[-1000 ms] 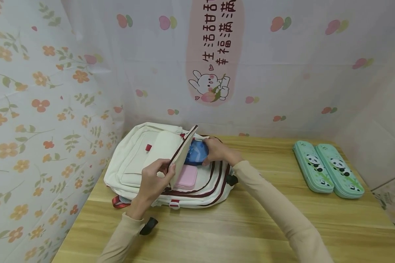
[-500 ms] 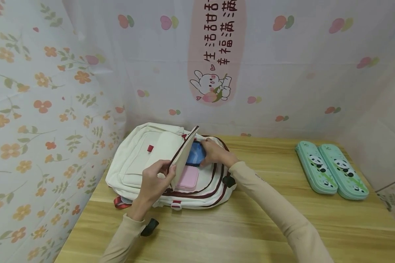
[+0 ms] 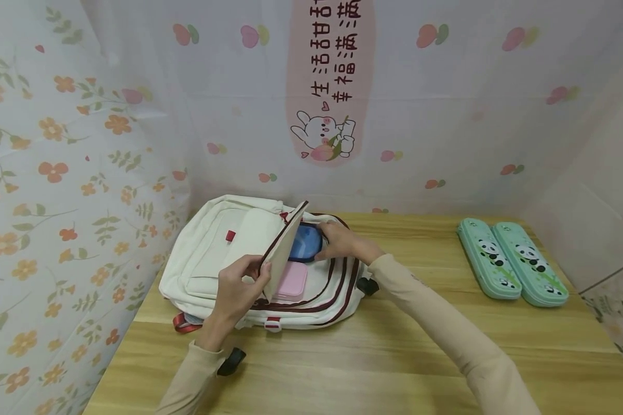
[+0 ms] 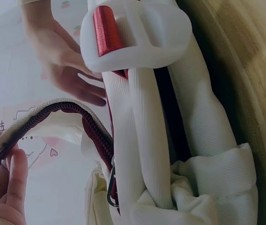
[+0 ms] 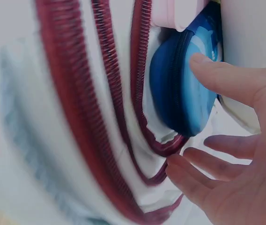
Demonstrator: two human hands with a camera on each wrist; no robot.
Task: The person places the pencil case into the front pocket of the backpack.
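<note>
A white backpack point(image 3: 207, 242) with dark red zips lies on the wooden table. My left hand point(image 3: 239, 286) pinches the zipped edge of its front flap point(image 3: 282, 253) between thumb and fingers, holding it raised. In the opened pocket sit a blue zipped case point(image 3: 306, 242) and a pink case point(image 3: 292, 280), side by side. My right hand point(image 3: 341, 241) is at the right side of the blue case. In the right wrist view its thumb point(image 5: 226, 75) lies against the blue case's face, while the other fingers are loosely spread below. The flap hides part of both cases.
Two mint-green panda pencil cases point(image 3: 490, 259) lie side by side at the table's right. Patterned cloth point(image 3: 311, 190) hangs behind and at the left. A white buckle point(image 3: 273, 324) is at the backpack's front, with a red strap loop point(image 3: 184, 324) to its left.
The blue case sits a little differently in the pocket, its outline rounder, with my right hand still beside it. My left hand keeps the flap raised. The head view has shifted slightly.
</note>
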